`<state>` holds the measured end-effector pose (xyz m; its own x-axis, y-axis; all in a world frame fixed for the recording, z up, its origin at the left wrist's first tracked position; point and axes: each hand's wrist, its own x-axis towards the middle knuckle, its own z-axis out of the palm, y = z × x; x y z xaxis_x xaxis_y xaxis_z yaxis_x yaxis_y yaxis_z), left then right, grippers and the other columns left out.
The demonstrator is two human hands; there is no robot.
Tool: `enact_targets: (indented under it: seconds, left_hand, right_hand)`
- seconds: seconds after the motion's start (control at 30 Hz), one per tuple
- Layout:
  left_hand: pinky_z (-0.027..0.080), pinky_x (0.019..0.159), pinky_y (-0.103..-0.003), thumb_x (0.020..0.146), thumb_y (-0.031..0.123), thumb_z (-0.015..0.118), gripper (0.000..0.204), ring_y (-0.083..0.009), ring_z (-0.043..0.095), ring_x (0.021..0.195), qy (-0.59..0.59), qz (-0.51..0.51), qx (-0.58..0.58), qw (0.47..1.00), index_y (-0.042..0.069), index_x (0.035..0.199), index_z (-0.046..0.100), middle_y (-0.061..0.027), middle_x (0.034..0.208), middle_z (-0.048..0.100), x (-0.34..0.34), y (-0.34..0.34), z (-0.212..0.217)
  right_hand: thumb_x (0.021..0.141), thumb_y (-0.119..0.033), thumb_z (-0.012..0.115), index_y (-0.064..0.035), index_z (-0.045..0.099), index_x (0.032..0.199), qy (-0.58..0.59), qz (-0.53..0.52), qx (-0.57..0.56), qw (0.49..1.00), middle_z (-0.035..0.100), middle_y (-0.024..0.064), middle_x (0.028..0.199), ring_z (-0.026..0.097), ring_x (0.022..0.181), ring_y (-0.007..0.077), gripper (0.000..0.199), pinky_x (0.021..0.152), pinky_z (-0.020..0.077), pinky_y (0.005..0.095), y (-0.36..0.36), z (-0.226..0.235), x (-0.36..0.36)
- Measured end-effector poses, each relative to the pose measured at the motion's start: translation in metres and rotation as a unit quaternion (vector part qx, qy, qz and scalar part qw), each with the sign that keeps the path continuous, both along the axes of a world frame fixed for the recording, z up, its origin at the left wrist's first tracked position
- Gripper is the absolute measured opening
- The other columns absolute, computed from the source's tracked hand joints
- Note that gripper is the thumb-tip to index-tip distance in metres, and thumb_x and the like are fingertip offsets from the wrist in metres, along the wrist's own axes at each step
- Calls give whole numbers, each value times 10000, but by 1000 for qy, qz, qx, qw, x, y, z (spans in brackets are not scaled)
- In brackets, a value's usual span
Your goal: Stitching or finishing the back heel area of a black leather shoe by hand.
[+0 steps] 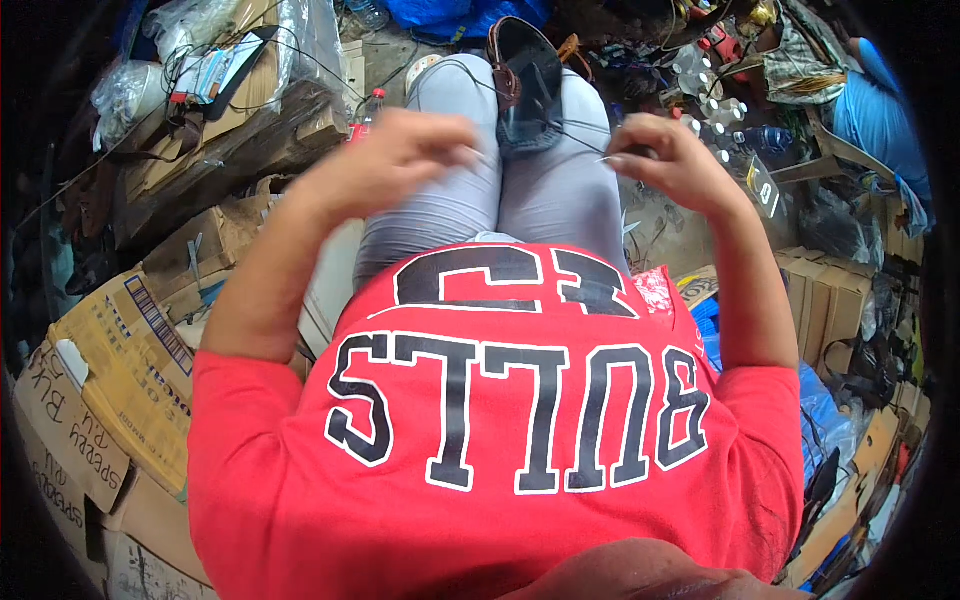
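- The person sits with both knees up, grey trousers (470, 190) showing above a red shirt (500, 440) with large dark letters.
- A dark shoe (530, 90) with a brown strap lies between the knees, sole side up as far as can be told, at the far middle of the scene.
- The left hand (400, 150) is raised near the left knee; its fingers (455, 135) are curled in and pinched close together, blurred, so what they grip cannot be told.
- The right hand (665, 155) hovers over the right knee, fingers bent tight around a small dark item; a thin thread (575, 140) runs from it toward the shoe.
- Cardboard boxes (110, 370) are stacked at the near left.
- A red-capped bottle (365, 115) stands far left of the knees.
- Clear plastic bottles (715, 110) sit at the far right.
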<state>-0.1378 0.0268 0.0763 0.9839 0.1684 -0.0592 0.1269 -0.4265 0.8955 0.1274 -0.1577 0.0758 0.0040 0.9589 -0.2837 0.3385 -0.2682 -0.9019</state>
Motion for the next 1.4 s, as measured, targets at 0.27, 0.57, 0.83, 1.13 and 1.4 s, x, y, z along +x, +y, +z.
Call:
enact_targets:
  seconds: [0.27, 0.57, 0.83, 1.13, 1.4]
  left_hand:
    - [496, 677, -247, 809, 279, 715, 251, -96, 610, 701, -155, 516, 585, 606, 34, 861, 699, -43, 807, 695, -247, 174, 116]
    - [472, 777, -240, 825, 66, 648, 220, -110, 612, 869, -241, 321, 299, 866, 62, 1044, 657, -35, 1021, 666, -27, 83, 2]
    - [456, 827, -340, 770, 228, 703, 290, -263, 586, 940, -87, -34, 207, 974, 67, 1000, 630, -98, 975, 614, 118, 4, -50]
    - [427, 805, -284, 777, 193, 709, 192, -177, 556, 884, -9, -88, 59, 994, 49, 900, 680, -44, 881, 555, 126, 17, -67]
    - [421, 761, -282, 814, 187, 668, 243, -173, 527, 809, 5, -151, 54, 987, 81, 1033, 684, -41, 806, 527, 124, 24, -69]
  right_hand:
    - [794, -219, 628, -81, 676, 988, -459, -270, -238, 813, 672, 133, 945, 640, 885, 274, 242, 793, 480, 338, -270, -86, 204]
    - [766, -63, 666, 3, 661, 965, -210, -267, -111, 934, 667, 63, 942, 603, 811, 128, 209, 726, 474, 263, -118, -84, 111]
    - [796, 37, 626, -37, 672, 906, -116, -84, 100, 985, 595, 7, 900, 574, 849, 96, 141, 763, 465, 240, 32, -49, 26]
    - [748, 38, 660, -64, 694, 857, -56, -30, 90, 994, 587, 0, 863, 562, 801, 81, 153, 714, 461, 222, 31, -66, 22]
    - [749, 5, 680, -89, 707, 883, -113, -121, 166, 972, 584, 12, 797, 567, 739, 90, 165, 657, 450, 220, 11, -74, -9]
